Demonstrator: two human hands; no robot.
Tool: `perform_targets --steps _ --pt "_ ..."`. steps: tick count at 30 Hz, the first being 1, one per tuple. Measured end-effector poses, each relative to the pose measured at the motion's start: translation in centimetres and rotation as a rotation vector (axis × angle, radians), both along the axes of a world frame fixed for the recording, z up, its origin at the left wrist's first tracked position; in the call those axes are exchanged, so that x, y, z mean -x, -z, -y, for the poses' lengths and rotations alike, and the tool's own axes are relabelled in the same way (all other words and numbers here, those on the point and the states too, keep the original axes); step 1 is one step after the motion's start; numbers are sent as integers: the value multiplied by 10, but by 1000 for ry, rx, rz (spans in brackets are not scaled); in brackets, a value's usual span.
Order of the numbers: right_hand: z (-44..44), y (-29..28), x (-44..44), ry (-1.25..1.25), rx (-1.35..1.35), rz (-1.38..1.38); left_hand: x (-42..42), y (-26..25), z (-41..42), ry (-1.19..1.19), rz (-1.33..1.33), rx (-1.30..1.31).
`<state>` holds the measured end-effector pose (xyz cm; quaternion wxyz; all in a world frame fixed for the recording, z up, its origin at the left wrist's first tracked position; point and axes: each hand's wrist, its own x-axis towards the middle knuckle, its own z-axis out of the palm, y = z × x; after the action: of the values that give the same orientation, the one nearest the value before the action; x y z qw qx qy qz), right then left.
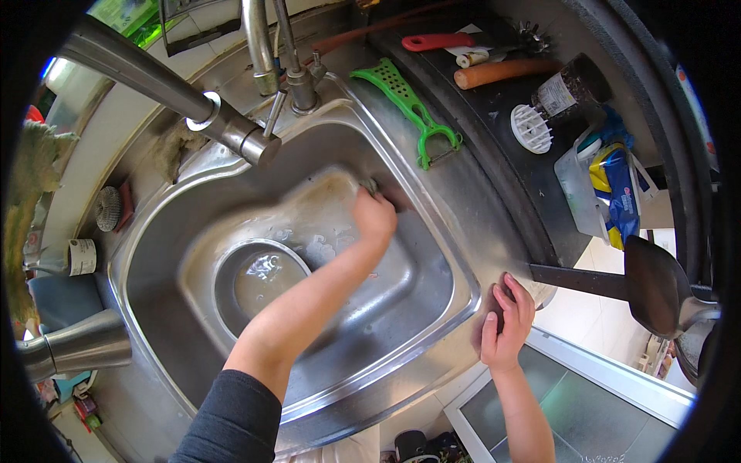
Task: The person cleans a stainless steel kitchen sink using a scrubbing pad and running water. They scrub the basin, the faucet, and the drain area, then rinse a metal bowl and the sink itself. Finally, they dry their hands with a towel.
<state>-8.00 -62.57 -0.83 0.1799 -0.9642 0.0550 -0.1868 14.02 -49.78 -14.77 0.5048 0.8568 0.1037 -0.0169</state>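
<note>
Inside the stainless steel sink (pixel 370 324), my left hand (pixel 375 214) presses a small greenish-grey scrubbing cloth or pad (pixel 369 186) against the upper right wall. Only a bit of that pad shows past my fingers. Below my left forearm a round metal bowl (pixel 223 278) with cloudy water stands on the sink floor, partly covered by the arm. My right hand (pixel 509 324) rests on the steel rim at the sink's right front corner, fingers spread a little, holding nothing.
A faucet spout (pixel 255 142) reaches over the sink's upper left. A green peeler (pixel 414 110) lies on the right ledge. Beyond it are a red-handled tool (pixel 437 41), a carrot (pixel 503 72) and a jar (pixel 570 89). A steel wool scrubber (pixel 108 208) sits at left.
</note>
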Motion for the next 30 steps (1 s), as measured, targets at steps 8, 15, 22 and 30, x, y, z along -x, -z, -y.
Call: perform_targets --steps 8,15,22,30 --pt "-2 -2 0 -5 8 4 93 -55 3 309 -176 132" --pt "-4 -3 0 -8 10 5 121 -72 -12 664 -320 62" --pt "-1 -2 1 1 16 18 106 -32 -33 1156 -68 -203" --pt "0 0 0 -1 21 12 107 41 -66 1377 729 -829"
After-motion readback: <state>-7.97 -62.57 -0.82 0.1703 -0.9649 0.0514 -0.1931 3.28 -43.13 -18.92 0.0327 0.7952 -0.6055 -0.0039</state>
